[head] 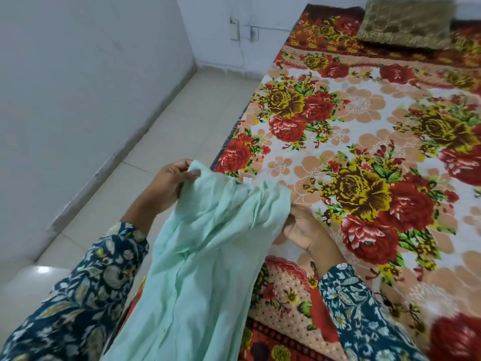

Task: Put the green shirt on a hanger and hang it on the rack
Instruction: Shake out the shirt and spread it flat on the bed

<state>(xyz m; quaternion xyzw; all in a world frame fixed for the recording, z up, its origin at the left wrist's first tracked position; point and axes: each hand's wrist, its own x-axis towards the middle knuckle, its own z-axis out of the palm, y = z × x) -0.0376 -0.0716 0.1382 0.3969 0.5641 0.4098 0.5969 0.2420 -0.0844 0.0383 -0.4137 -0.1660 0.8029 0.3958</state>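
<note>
The pale mint-green shirt hangs bunched in front of me, over the near left corner of the bed. My left hand pinches its top left edge between thumb and fingers. My right hand grips the cloth's right upper edge from below, palm turned up, partly hidden by the folds. A small white label shows at the top of the shirt between my hands. No hanger or rack is in view.
A bed with a red, yellow and peach floral blanket fills the right side. A brown-gold cushion lies at its far end. Pale floor tiles and white walls with a wall socket lie to the left.
</note>
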